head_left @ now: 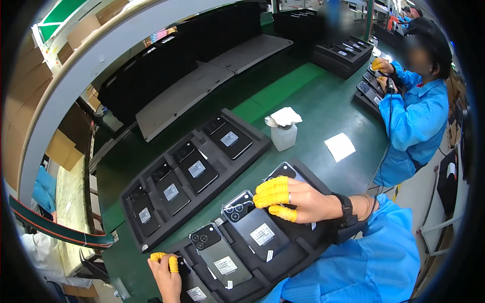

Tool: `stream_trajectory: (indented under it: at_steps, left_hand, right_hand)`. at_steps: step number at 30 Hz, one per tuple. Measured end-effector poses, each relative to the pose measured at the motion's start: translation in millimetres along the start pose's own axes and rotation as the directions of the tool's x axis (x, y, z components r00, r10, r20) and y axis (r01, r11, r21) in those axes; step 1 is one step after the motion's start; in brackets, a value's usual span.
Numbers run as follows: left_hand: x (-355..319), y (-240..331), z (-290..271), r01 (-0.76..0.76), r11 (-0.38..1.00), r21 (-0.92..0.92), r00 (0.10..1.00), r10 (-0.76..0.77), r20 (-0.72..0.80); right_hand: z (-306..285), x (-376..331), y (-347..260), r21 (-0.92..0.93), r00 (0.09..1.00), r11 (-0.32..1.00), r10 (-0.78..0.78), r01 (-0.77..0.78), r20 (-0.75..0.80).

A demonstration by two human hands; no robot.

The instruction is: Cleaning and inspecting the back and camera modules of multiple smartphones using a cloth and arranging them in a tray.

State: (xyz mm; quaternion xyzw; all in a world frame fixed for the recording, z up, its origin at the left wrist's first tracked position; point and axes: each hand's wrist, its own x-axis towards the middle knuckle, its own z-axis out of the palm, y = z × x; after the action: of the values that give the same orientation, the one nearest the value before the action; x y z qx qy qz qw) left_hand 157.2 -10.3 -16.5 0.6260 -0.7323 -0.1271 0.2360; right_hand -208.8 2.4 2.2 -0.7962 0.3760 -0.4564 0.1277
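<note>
Green matting covers the long table [323,101] of an assembly line, with cardboard boxes stacked off to the left and dark trays further up the belt. Nearest the wearer sits a black foam tray [298,252] holding a row of dark phones lying back-side up, each with a white sticker. The right hand [298,199], wearing yellow finger cots and a black wrist strap, lies flat over the rightmost phone [285,171], its fingers [270,192] extended and close together, resting on the phone's back rather than gripping it. Just left of it lie a second phone [255,224] and a third phone [220,255]. The left hand [166,275] sits at the tray's lower left end, its yellow-capped fingers [172,262] curled at the edge of the end phone [194,290]; I cannot tell whether they actually pinch it. A second black tray [151,232] with four phones lies beyond, well apart from both hands. Further along stand a white plastic bottle [283,136] topped with a cloth and a white paper square [339,146]. Another worker in a blue coat [419,121] handles phones at the far right.
</note>
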Motion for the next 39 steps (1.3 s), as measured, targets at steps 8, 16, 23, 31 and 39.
stream_trajectory:
  at_steps: [8, 16, 23, 31, 39]
  left_hand:
    - [-4.2, -3.3, -17.6, -0.107, 0.992, -0.073, 0.991, 0.112, 0.071]
    - [4.2, 6.4, -15.0, -0.163, 0.98, -0.118, 0.984, 0.171, 0.059]
    - [11.5, 6.8, -21.6, -0.183, 0.979, -0.09, 0.98, 0.19, 0.067]
    - [37.7, 3.1, -9.8, 0.003, 0.987, -0.158, 0.992, 0.017, 0.126]
    - [40.0, 54.3, -18.5, -0.372, 0.928, -0.01, 0.927, 0.372, 0.051]
  right_hand:
    - [2.8, -7.5, -6.9, 0.082, 1.0, 0.997, 0.004, -0.005, 0.015]
    - [3.7, -7.5, 1.7, 0.089, 0.999, 0.995, -0.049, 0.05, -0.012]
    - [4.8, -5.8, 3.3, 0.109, 0.999, 0.994, 0.009, -0.013, 0.04]
    - [7.1, -8.3, -2.5, 0.116, 0.999, 0.993, -0.015, 0.01, 0.045]
    - [4.2, -10.3, 4.0, 0.099, 0.999, 0.995, -0.018, 0.013, 0.045]
